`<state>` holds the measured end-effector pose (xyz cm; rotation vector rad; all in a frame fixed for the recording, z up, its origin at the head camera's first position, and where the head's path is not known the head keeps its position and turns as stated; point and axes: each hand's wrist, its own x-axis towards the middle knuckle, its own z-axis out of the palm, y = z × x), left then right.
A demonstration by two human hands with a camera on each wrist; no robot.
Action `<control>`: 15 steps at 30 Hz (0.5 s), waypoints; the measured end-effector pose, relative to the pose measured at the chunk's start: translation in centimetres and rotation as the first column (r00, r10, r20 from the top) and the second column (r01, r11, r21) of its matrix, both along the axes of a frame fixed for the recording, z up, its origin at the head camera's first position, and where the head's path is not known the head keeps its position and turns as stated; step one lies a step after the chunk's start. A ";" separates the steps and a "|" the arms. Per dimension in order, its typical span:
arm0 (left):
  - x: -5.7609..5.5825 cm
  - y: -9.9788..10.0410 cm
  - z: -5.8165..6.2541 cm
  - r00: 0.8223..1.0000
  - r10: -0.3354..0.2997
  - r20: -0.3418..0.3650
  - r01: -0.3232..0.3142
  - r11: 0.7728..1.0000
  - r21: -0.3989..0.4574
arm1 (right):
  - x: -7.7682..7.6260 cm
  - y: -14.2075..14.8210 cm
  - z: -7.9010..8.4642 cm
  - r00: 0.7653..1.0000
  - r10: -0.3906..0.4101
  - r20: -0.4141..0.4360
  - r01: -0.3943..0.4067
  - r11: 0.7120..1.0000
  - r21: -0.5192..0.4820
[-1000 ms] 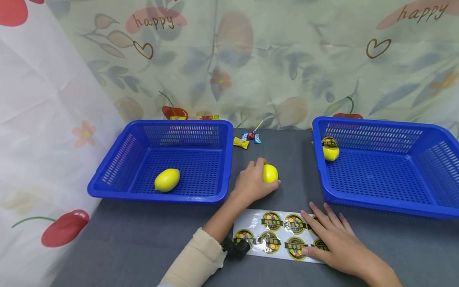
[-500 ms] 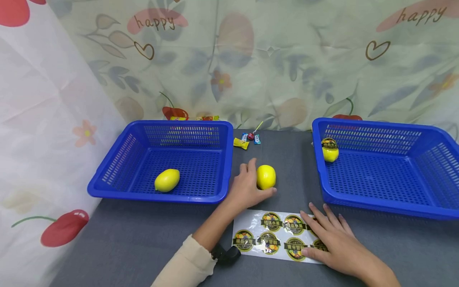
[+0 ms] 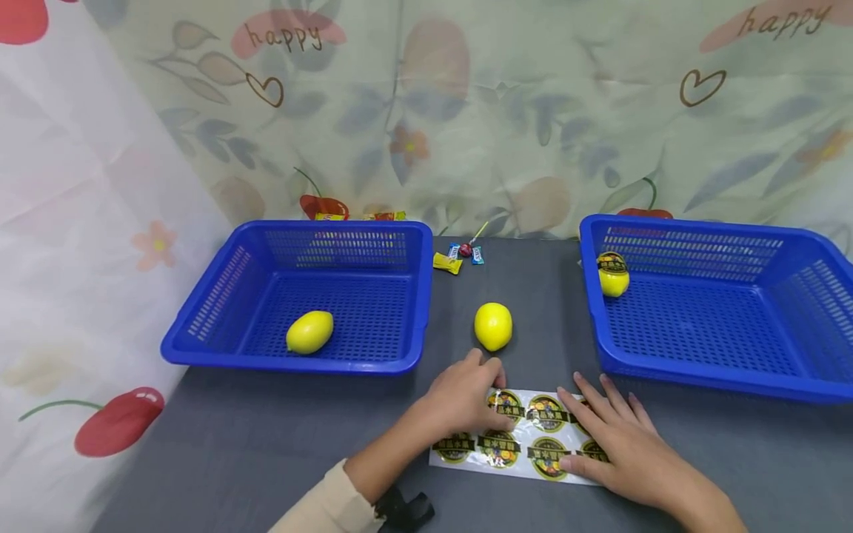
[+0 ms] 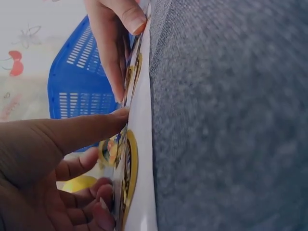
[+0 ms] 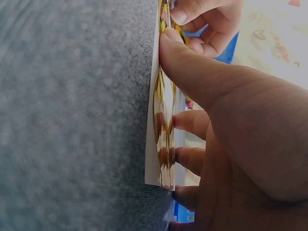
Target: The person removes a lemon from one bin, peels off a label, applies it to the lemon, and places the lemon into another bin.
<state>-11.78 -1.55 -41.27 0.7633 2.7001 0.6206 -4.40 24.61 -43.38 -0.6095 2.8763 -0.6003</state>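
Observation:
A white sheet of round black-and-gold fruit stickers [image 3: 548, 448] lies flat on the grey table. My left hand [image 3: 463, 400] is over the sheet's left part, thumb and fingertips at the upper-left stickers and nothing gripped between them. In the left wrist view the thumb [image 4: 91, 127] is straight and its tip is at the sheet. My right hand [image 3: 623, 451] rests spread on the sheet's right end, covering some stickers. Just beyond the left hand a yellow lemon [image 3: 494, 326] stands alone on the table, touched by neither hand.
A blue basket [image 3: 286, 366] at the left contains another lemon [image 3: 309, 332]. The blue basket [image 3: 720, 389] at the right contains a lemon [image 3: 613, 275] bearing a sticker. Wrapped candies [image 3: 448, 263] and a lollipop [image 3: 466, 250] lie by the back curtain.
My left hand has let go of the lemon, leaving it standing on the table, and has drawn back toward me onto the sticker sheet. The right hand has stayed in place.

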 end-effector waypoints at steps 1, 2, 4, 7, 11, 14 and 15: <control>0.0 -0.1 0.0 1.000 -0.008 0.006 0.008 1.000 0.012 | 0.0 0.0 0.0 1.000 0.000 0.002 0.000 1.000 0.000; -0.1 -0.2 0.0 1.000 -0.019 0.008 0.019 0.999 0.026 | 0.0 0.0 0.0 1.000 -0.001 0.003 0.001 1.000 -0.001; -0.2 -0.3 -0.1 0.999 -0.042 0.007 0.042 0.998 0.054 | 0.0 -0.1 0.0 1.000 -0.002 0.005 0.002 1.000 0.001; -0.3 -0.6 -0.1 0.998 -0.065 0.008 0.063 0.991 0.117 | 0.0 -0.1 0.1 1.000 -0.005 0.014 0.005 1.000 0.008; -0.5 -0.9 -0.2 0.995 -0.072 0.075 0.051 0.966 0.253 | -0.1 -0.2 0.2 1.000 -0.009 0.026 0.008 1.000 0.022; -0.7 -1.1 -0.2 0.985 -0.077 0.155 0.018 0.936 0.352 | -0.1 -0.2 0.3 1.000 -0.006 0.025 0.005 1.000 0.030; -0.8 -1.2 -0.1 0.980 -0.078 0.181 0.002 0.923 0.385 | -0.1 -0.2 0.4 1.000 -0.004 0.024 0.003 0.999 0.032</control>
